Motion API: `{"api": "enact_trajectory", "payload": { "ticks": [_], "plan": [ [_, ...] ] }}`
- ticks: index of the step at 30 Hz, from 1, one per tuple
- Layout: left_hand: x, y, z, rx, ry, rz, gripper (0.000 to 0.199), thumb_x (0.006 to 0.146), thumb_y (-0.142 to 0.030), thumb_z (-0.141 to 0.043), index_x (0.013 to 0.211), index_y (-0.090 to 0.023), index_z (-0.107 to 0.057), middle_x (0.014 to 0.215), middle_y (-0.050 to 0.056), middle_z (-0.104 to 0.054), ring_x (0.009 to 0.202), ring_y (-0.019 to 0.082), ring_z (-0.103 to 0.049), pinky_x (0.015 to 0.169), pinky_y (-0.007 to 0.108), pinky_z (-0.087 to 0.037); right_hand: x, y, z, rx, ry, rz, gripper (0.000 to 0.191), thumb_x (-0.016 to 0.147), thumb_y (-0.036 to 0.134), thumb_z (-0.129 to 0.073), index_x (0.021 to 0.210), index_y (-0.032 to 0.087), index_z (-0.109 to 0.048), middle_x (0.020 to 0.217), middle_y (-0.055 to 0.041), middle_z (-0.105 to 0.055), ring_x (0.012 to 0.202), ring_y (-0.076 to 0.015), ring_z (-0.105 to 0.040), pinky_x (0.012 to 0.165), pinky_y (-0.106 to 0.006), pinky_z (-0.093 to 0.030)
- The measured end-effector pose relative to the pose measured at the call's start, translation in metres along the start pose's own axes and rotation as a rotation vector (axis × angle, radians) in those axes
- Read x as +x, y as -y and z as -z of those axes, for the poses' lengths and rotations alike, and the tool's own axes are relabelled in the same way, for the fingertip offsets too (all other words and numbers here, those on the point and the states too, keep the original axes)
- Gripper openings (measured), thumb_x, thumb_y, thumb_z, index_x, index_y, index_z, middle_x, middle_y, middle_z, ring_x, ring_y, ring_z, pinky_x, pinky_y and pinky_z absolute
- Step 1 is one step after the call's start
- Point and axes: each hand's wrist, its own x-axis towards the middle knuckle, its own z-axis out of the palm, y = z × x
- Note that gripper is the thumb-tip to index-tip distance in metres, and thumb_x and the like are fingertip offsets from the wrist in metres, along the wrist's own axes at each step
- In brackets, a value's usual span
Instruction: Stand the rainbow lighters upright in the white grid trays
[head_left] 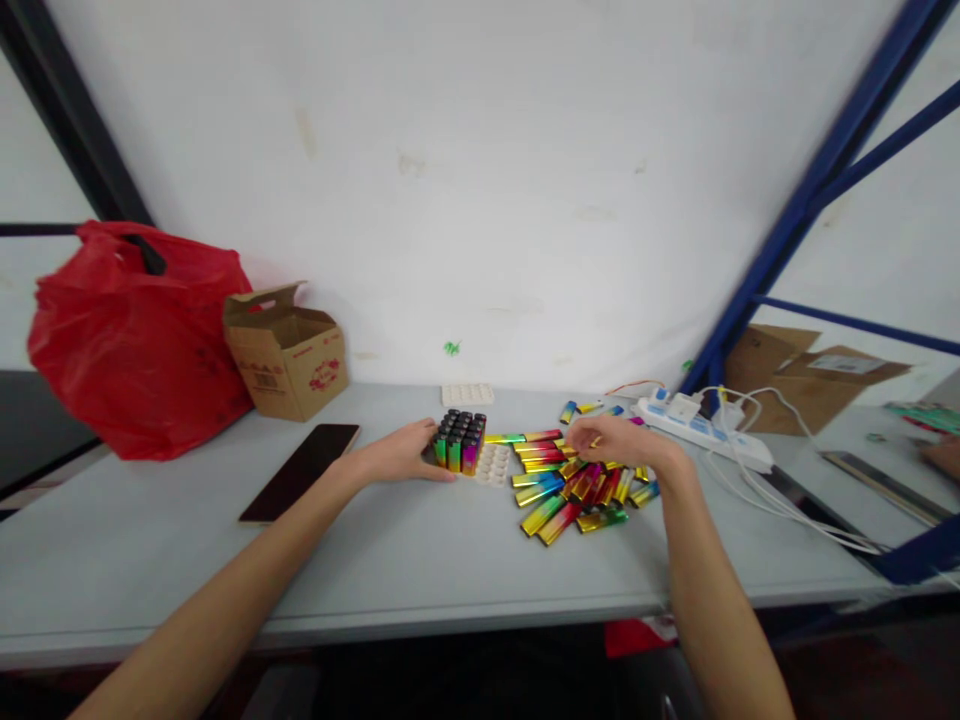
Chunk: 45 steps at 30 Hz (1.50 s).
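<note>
The left hand (pixel 409 452) spreads its fingers around the left end of the tray (pixel 493 468), beside upright lighters (pixel 459 444); the right hand (pixel 616 440), over the pile (pixel 551 515), hides any pinch.

The lighters (pixel 589 485) look glossy and metallic, the box (pixel 289 368) matt cardboard, the bag (pixel 142 345) crinkled, shiny plastic.

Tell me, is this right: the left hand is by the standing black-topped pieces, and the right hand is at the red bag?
No, the right hand is at the loose shiny pieces, not the red bag, as the head view shows. The left hand is by the standing black-topped pieces.
</note>
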Motion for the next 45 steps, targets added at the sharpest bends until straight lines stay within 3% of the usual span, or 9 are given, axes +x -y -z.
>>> {"api": "enact_trajectory", "payload": {
  "ticks": [5, 10, 13, 19, 22, 26, 30, 36, 45],
  "plan": [
    [0.0, -0.003, 0.002, 0.026, 0.025, 0.005, 0.071, 0.068, -0.069, -0.075, 0.119, -0.02, -0.066, 0.122, 0.01, -0.068, 0.111, 0.032, -0.062, 0.1, 0.039, -0.049, -0.001, 0.002, -0.002, -0.024, 0.061, -0.046, 0.032, 0.073, 0.016, -0.075, 0.105, 0.019, -0.073, 0.11, -0.0077, -0.075, 0.101, -0.0241, -0.07, 0.089, -0.033, -0.053],
    [0.0, -0.001, 0.001, 0.007, 0.018, 0.026, 0.073, 0.066, -0.068, -0.076, 0.119, -0.019, -0.066, 0.124, 0.011, -0.067, 0.108, 0.032, -0.062, 0.097, 0.039, -0.05, 0.008, 0.001, -0.006, -0.071, 0.053, -0.104, 0.019, 0.075, 0.022, -0.076, 0.093, 0.018, -0.075, 0.095, -0.007, -0.078, 0.087, -0.0232, -0.071, 0.076, -0.03, -0.052],
    [0.0, -0.001, 0.0, -0.008, 0.016, 0.027, 0.075, 0.065, -0.068, -0.077, 0.119, -0.018, -0.066, 0.124, 0.012, -0.066, 0.108, 0.032, -0.062, 0.097, 0.04, -0.05, 0.01, 0.006, -0.005, -0.081, -0.066, -0.065, 0.018, 0.082, 0.033, -0.072, 0.09, 0.018, -0.073, 0.089, -0.0069, -0.077, 0.08, -0.0218, -0.07, 0.072, -0.029, -0.05],
    [0.001, 0.003, -0.001, 0.001, 0.025, 0.022, 0.075, 0.067, -0.069, -0.076, 0.121, -0.018, -0.066, 0.127, 0.012, -0.066, 0.111, 0.033, -0.061, 0.099, 0.04, -0.049, 0.025, 0.021, -0.016, -0.072, -0.357, 0.025, 0.034, 0.1, 0.044, -0.05, 0.114, 0.019, -0.068, 0.087, -0.0062, -0.077, 0.077, -0.021, -0.069, 0.074, -0.03, -0.049],
    [0.003, 0.009, -0.004, -0.027, -0.005, -0.01, 0.076, 0.065, -0.071, -0.077, 0.121, -0.022, -0.066, 0.123, 0.009, -0.068, 0.111, 0.032, -0.062, 0.098, 0.038, -0.049, 0.04, 0.028, -0.03, -0.113, -0.523, 0.084, 0.032, 0.101, 0.042, -0.05, 0.11, 0.02, -0.072, 0.094, -0.0085, -0.076, 0.083, -0.0218, -0.068, 0.077, -0.031, -0.048],
    [0.005, 0.017, -0.007, -0.044, -0.014, -0.031, 0.079, 0.063, -0.072, -0.077, 0.122, -0.022, -0.065, 0.12, 0.008, -0.069, 0.11, 0.032, -0.063, 0.099, 0.037, -0.049, 0.056, 0.04, -0.049, -0.089, -0.645, 0.115, 0.03, 0.095, 0.048, -0.06, 0.093, 0.019, -0.069, 0.069, -0.0011, -0.064, 0.061, -0.0163, -0.055, 0.065, -0.027, -0.041],
    [0.006, 0.02, -0.009, -0.034, -0.019, -0.038, 0.078, 0.064, -0.073, -0.076, 0.122, -0.022, -0.065, 0.12, 0.009, -0.069, 0.11, 0.032, -0.063, 0.099, 0.038, -0.049, 0.063, 0.052, -0.066, -0.028, -0.662, 0.169, 0.043, 0.1, 0.053, -0.048, 0.071, 0.022, -0.049, 0.07, -0.0009, -0.057, 0.065, -0.016, -0.05, 0.066, -0.028, -0.039],
    [0.006, 0.02, -0.009, -0.041, -0.013, -0.052, 0.077, 0.064, -0.073, -0.076, 0.121, -0.022, -0.066, 0.119, 0.009, -0.07, 0.109, 0.032, -0.064, 0.098, 0.039, -0.049, 0.065, 0.068, -0.083, 0.376, -0.416, 0.109, 0.036, 0.105, 0.053, -0.031, 0.094, 0.024, -0.049, 0.065, 0.0047, -0.055, 0.06, -0.0154, -0.053, 0.063, -0.027, -0.042],
    [0.006, 0.019, -0.009, -0.06, -0.007, -0.051, 0.075, 0.065, -0.07, -0.077, 0.121, -0.022, -0.065, 0.12, 0.008, -0.069, 0.111, 0.031, -0.063, 0.1, 0.039, -0.048, 0.066, 0.076, -0.085, 0.238, -0.66, 0.041, 0.05, 0.095, 0.056, -0.045, 0.061, 0.023, -0.031, 0.058, 0.0048, -0.031, 0.059, -0.0124, -0.034, 0.058, -0.027, -0.025]
  ]
}}
